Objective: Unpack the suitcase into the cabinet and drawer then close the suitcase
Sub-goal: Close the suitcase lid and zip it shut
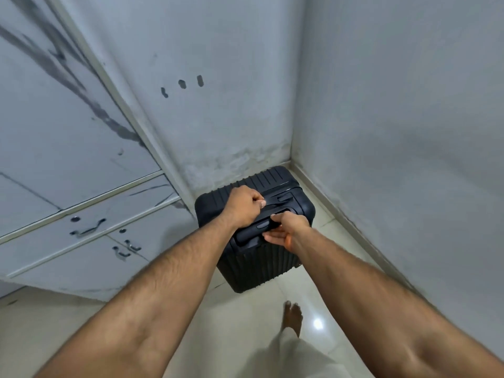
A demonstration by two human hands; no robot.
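A black ribbed hard-shell suitcase (259, 266) stands upright and closed on the floor, in the corner where two grey walls meet. My left hand (244, 205) is fisted around the carry handle on the suitcase's top. My right hand (286, 230) grips the pull handle at the near edge of the top, thumb over it and fingers underneath. The white cabinet (68, 126) with grey marbling stands to the left. Its doors are shut, and its drawer (90, 227) with a metal handle is shut too.
Below the drawer are two shut lower cabinet doors (81, 266) with small metal handles. The floor (245, 317) is glossy pale tile with a light glare. My bare foot (293, 317) stands just in front of the suitcase. Walls close in behind and to the right.
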